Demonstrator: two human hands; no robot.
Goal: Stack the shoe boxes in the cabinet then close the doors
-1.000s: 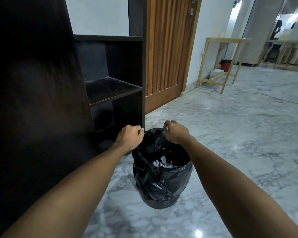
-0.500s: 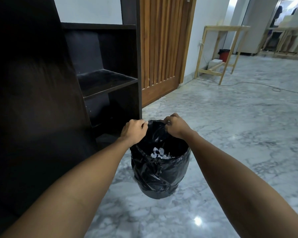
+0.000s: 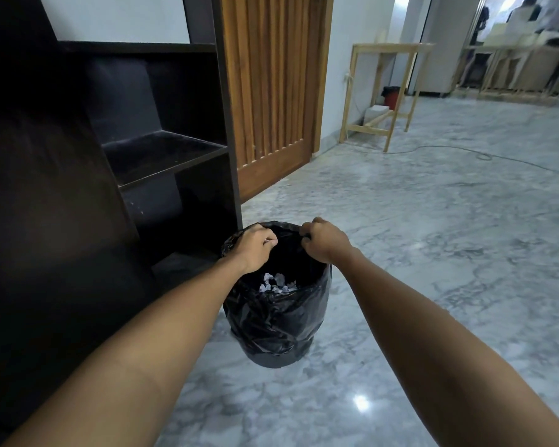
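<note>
Dim foreground, bright far doorway, glare spot on the floor, wide-angle edge distortion.

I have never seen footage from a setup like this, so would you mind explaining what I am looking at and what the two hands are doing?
There is no machine here: a person wears a wide-angle camera on the head, looking forward and down, so the two bare arms are the person's own. The left hand and right hand each grip the rim of a black bin bag lining a small bin that appears to stand on the marble floor. Crumpled white paper lies inside. To the left stands a dark cabinet with bare shelves. Behind it is a wooden slatted door, and further off a light wooden table. No shoe boxes are visible.
</note>
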